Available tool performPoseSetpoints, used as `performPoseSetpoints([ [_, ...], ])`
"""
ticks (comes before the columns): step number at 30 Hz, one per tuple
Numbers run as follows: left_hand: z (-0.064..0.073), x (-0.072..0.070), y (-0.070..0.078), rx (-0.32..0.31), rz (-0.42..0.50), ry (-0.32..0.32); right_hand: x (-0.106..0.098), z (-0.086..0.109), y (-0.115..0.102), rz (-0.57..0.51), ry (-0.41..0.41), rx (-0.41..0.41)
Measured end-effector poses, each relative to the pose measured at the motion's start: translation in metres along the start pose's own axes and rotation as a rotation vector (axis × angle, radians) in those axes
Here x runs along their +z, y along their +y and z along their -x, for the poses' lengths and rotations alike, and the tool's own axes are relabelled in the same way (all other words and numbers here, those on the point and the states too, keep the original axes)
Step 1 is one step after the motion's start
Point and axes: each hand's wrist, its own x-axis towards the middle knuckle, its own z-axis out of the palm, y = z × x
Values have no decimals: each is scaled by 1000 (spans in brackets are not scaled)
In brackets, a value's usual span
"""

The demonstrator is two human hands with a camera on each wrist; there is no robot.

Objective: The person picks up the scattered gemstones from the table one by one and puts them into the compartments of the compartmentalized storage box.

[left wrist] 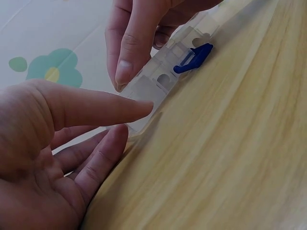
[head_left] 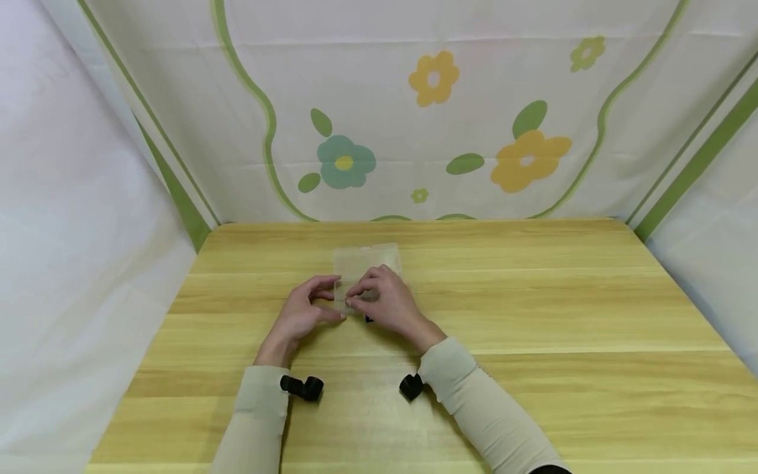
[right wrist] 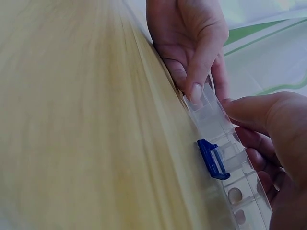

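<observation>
A clear plastic compartment box point(head_left: 341, 289) lies on the table with its see-through lid point(head_left: 367, 257) raised at the back. My left hand point(head_left: 299, 316) grips the box's left end, thumb against the front wall and the other fingers around the side. Over the box's left part is my right hand point(head_left: 391, 303), thumb and forefinger tips brought together near the compartments; whether they hold something small is hidden. A blue latch point(right wrist: 211, 158) sticks out from the front wall. Small round shapes point(right wrist: 235, 195) show through that wall in the right wrist view.
The wood-grain table point(head_left: 533, 342) reaches back to a white cloth backdrop point(head_left: 379, 99) with printed flowers. White cloth point(head_left: 89, 230) also hangs at the sides. Black wrist camera mounts point(head_left: 303, 388) sit at both cuffs.
</observation>
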Motion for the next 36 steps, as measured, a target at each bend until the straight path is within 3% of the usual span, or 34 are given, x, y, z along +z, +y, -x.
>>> performPoseSetpoints([
  [14, 4, -3, 4, -7, -7, 14, -1, 0, -5, -6, -1, -7],
  [30, 2, -5, 10, -1, -17, 4, -6, -4, -9, -46, -18, 39],
  [36, 1, -3, 12, 12, -32, -1, -17, -4, -11, -71, 20, 26],
])
